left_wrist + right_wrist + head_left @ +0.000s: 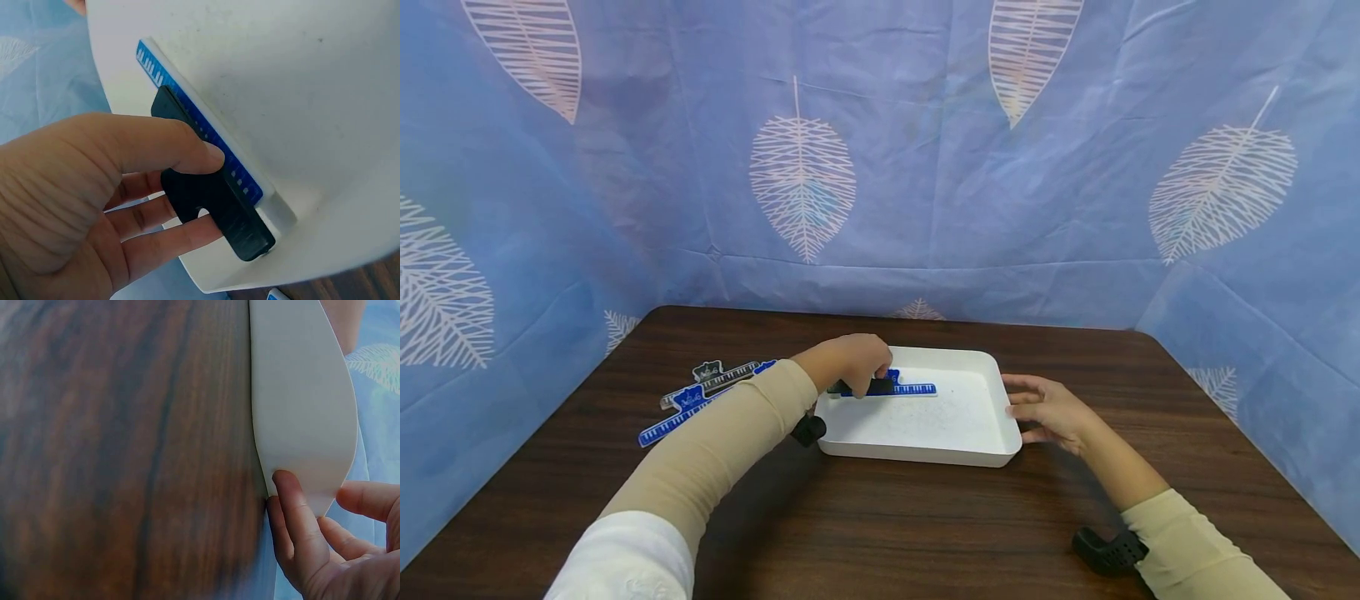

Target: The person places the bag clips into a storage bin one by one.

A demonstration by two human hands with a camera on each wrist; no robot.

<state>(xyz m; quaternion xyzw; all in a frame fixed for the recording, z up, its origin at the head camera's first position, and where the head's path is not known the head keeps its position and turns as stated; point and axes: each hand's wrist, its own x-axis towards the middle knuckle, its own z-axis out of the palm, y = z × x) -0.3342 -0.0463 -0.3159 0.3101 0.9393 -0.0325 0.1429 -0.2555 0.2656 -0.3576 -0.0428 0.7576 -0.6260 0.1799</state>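
In the head view my left hand (859, 360) is over the left part of a white tray (951, 417). It pinches a long black clip (187, 156) with a notched back, thumb on one face and fingers behind. A blue clip (917, 389) printed with white piano keys lies in the tray along its far side, overlapped by the black one in the left wrist view. My right hand (1051, 410) is at the tray's right end. Its spread fingers touch the outer wall (300, 419) and rim in the right wrist view.
Left of the tray, several more piano-key clips lie on the dark wooden table (925, 525): a blue one (670, 425) and a black one (707, 382) among them, partly behind my left forearm. A blue leaf-patterned curtain (887, 208) hangs behind and at both sides.
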